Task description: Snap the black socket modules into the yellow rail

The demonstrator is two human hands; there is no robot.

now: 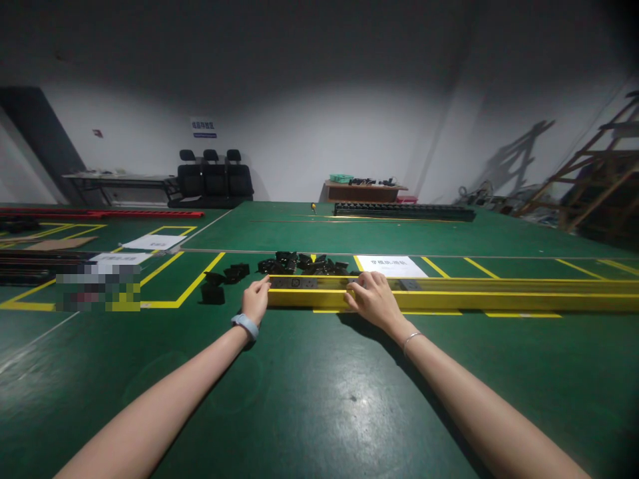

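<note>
A long yellow rail [474, 301] lies across the green table, with grey socket modules [295, 283] in its channel near the left end. My left hand [255, 301] is at the rail's left end, fingers closed against it; whatever they pinch is too small to make out. Over the channel, my right hand [372, 298] has its fingers bent down onto a module that they partly hide. Another grey module [409, 285] sits in the channel just right of that hand. Behind the rail's left part lies a pile of black parts [319, 265], and more black parts [213, 294] are left of my left hand.
A white paper sign [392, 266] lies behind the rail. Farther back is a long black slotted strip [404, 211]. Yellow tape marks the green table [329, 392]. Dark rails [42, 266] and red rails [150, 214] lie at the left.
</note>
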